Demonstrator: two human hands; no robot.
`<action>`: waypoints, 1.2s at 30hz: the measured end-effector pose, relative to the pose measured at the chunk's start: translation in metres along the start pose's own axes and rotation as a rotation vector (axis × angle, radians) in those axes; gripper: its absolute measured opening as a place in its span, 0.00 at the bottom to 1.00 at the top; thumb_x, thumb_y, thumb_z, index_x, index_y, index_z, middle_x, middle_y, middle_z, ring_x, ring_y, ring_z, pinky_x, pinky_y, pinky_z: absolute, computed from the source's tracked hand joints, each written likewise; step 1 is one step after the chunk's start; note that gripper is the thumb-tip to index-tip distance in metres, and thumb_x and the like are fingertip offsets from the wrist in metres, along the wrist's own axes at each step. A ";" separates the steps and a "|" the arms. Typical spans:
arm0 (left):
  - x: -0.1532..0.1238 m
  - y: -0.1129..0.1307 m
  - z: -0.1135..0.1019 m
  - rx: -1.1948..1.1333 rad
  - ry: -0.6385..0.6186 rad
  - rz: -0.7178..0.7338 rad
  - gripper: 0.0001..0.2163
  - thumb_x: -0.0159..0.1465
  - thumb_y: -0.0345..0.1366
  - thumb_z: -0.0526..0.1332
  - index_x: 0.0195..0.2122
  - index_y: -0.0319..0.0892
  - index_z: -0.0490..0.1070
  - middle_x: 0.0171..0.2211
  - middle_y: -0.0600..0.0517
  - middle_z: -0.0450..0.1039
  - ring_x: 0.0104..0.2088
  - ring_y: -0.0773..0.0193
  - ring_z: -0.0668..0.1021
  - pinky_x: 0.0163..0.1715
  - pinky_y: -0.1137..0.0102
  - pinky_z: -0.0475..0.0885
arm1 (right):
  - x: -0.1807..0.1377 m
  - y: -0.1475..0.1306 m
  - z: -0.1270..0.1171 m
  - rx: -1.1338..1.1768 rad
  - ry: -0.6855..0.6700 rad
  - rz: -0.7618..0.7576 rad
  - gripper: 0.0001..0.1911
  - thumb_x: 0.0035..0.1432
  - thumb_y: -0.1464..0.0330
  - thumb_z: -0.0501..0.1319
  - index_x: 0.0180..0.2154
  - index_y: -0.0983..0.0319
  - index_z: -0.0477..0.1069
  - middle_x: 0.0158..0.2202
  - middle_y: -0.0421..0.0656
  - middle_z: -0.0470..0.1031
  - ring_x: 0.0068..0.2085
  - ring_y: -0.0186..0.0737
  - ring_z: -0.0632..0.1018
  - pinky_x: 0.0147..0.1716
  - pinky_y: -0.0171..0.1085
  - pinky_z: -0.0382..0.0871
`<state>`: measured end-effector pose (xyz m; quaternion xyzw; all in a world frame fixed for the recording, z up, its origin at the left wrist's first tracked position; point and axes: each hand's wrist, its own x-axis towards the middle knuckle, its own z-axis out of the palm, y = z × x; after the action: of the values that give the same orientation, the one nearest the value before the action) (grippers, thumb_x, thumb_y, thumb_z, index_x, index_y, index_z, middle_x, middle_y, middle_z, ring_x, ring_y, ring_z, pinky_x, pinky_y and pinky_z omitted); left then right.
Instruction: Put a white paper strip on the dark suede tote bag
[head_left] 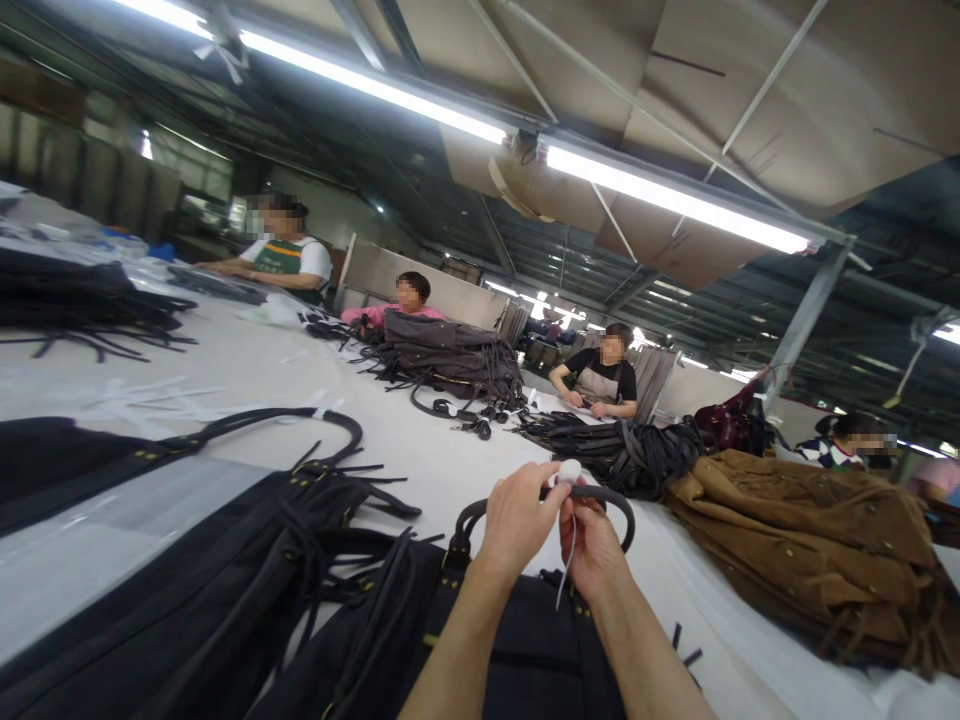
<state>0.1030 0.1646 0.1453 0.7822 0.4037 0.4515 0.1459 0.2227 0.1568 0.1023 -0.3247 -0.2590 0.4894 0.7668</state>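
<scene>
A dark handbag (547,640) lies directly in front of me, its rounded handle (619,515) standing up. My left hand (519,518) is closed, with thumb and fingertips pinching the top of that handle. From the other side my right hand (596,550) closes around the handle, its fingers partly hidden. A small white round piece (570,470) sits on the handle between my fingertips; its material is unclear. A thin white strip (568,572) hangs below the handle by my right hand.
More dark bags (225,560) lie on the white table (255,360) to my left. Brown bags (810,550) are piled on the right. Black straps (622,450) and a stack of dark bags (442,350) stand ahead. Several people work around the table, including one in an apron (600,385).
</scene>
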 end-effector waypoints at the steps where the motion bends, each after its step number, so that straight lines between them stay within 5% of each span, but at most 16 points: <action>1: 0.000 0.001 0.001 -0.004 -0.002 0.022 0.11 0.65 0.39 0.55 0.45 0.48 0.74 0.37 0.51 0.75 0.39 0.60 0.75 0.38 0.69 0.64 | -0.002 -0.003 0.000 -0.005 -0.014 0.003 0.13 0.39 0.76 0.68 0.30 0.59 0.71 0.34 0.36 0.78 0.40 0.32 0.79 0.36 0.25 0.75; 4: -0.002 0.006 0.004 -0.016 0.009 0.042 0.09 0.65 0.38 0.55 0.34 0.48 0.75 0.34 0.53 0.73 0.37 0.62 0.74 0.35 0.70 0.63 | -0.013 -0.015 -0.002 -0.065 -0.058 0.035 0.15 0.38 0.74 0.71 0.30 0.60 0.70 0.33 0.37 0.77 0.40 0.33 0.78 0.38 0.26 0.74; 9: -0.002 0.011 0.012 -0.017 0.050 0.031 0.09 0.63 0.33 0.55 0.27 0.45 0.71 0.29 0.54 0.70 0.32 0.63 0.72 0.32 0.70 0.60 | -0.046 -0.035 -0.014 -0.377 -0.103 0.239 0.19 0.42 0.64 0.73 0.32 0.63 0.67 0.22 0.37 0.73 0.20 0.29 0.72 0.15 0.25 0.65; 11: -0.002 0.012 0.014 -0.028 0.068 0.038 0.09 0.63 0.32 0.54 0.27 0.45 0.70 0.30 0.53 0.70 0.31 0.63 0.72 0.32 0.69 0.60 | -0.059 -0.042 -0.018 -0.494 -0.091 0.215 0.21 0.44 0.59 0.72 0.33 0.62 0.64 0.21 0.37 0.73 0.19 0.29 0.72 0.14 0.25 0.63; 16: -0.003 0.017 0.016 -0.156 0.074 0.098 0.07 0.63 0.32 0.55 0.28 0.45 0.69 0.31 0.54 0.71 0.33 0.64 0.72 0.34 0.70 0.61 | -0.077 -0.049 -0.014 -0.642 -0.099 -0.027 0.24 0.47 0.52 0.68 0.35 0.59 0.60 0.26 0.39 0.76 0.25 0.38 0.78 0.21 0.34 0.73; 20: -0.004 0.020 0.018 -0.278 0.051 0.087 0.09 0.63 0.34 0.54 0.25 0.44 0.66 0.23 0.57 0.67 0.26 0.66 0.69 0.28 0.72 0.60 | -0.080 -0.059 -0.005 -0.664 -0.201 -0.126 0.19 0.51 0.55 0.67 0.35 0.61 0.66 0.30 0.42 0.78 0.32 0.40 0.80 0.30 0.37 0.76; 26: -0.001 0.016 0.018 -0.503 0.062 0.050 0.09 0.64 0.36 0.53 0.27 0.43 0.67 0.24 0.57 0.68 0.27 0.67 0.70 0.28 0.73 0.63 | -0.076 -0.088 -0.002 -0.334 -0.447 0.036 0.25 0.47 0.66 0.70 0.49 0.59 0.70 0.54 0.49 0.72 0.54 0.48 0.73 0.51 0.44 0.70; 29: 0.000 0.016 0.020 -0.607 0.079 0.025 0.08 0.62 0.35 0.55 0.26 0.42 0.67 0.23 0.57 0.67 0.26 0.67 0.69 0.27 0.73 0.63 | -0.067 -0.091 -0.001 -0.505 -0.323 -0.046 0.16 0.50 0.60 0.68 0.39 0.60 0.73 0.38 0.44 0.78 0.38 0.38 0.78 0.28 0.30 0.71; 31: 0.001 0.016 0.023 -0.661 0.083 0.014 0.08 0.61 0.35 0.56 0.25 0.42 0.66 0.23 0.57 0.67 0.26 0.67 0.70 0.27 0.73 0.64 | -0.062 -0.087 0.002 -0.669 -0.227 -0.154 0.16 0.54 0.55 0.64 0.32 0.62 0.72 0.22 0.35 0.68 0.21 0.26 0.68 0.15 0.24 0.53; 33: 0.001 0.016 0.025 -0.714 0.088 0.006 0.07 0.61 0.36 0.56 0.27 0.42 0.66 0.24 0.56 0.68 0.26 0.67 0.71 0.28 0.73 0.65 | -0.059 -0.083 0.006 -0.753 -0.196 -0.195 0.18 0.55 0.53 0.62 0.29 0.63 0.70 0.16 0.31 0.57 0.17 0.22 0.56 0.14 0.25 0.43; 36: 0.002 0.015 0.027 -0.786 0.098 -0.005 0.05 0.61 0.35 0.56 0.29 0.41 0.66 0.26 0.55 0.69 0.27 0.67 0.72 0.28 0.73 0.67 | -0.057 -0.077 0.013 -0.747 -0.174 -0.126 0.18 0.52 0.53 0.64 0.29 0.62 0.69 0.14 0.29 0.56 0.15 0.22 0.52 0.13 0.26 0.40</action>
<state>0.1331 0.1601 0.1408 0.6431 0.2084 0.6083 0.4159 0.2365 0.0836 0.1643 -0.5224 -0.5027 0.3392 0.5995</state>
